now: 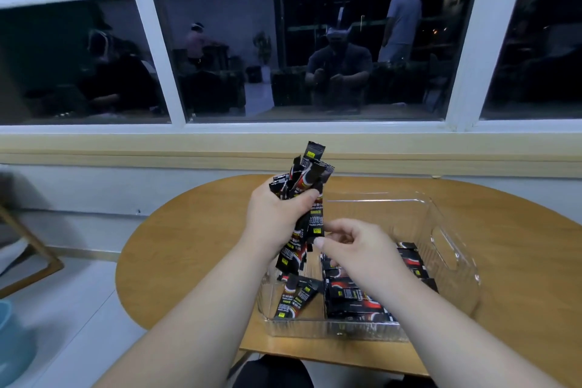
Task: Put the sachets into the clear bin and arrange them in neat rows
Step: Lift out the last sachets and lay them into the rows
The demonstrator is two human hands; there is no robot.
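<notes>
My left hand (277, 214) grips an upright bundle of black sachets (307, 179) above the left part of the clear bin (441, 230). Just below it, my right hand (352, 246) pinches the lower end of one sachet in that bundle between thumb and fingers. In the bin, a neat row of sachets (356, 296) lies along the right side, partly hidden by my right forearm. Loose sachets (296, 296) lie tilted at the bin's near left.
The bin stands on a rounded wooden table (189, 246) set against a wall under a dark window (299, 50). A wooden chair leg (28, 246) is at the far left and a blue object (12, 343) sits at the lower left.
</notes>
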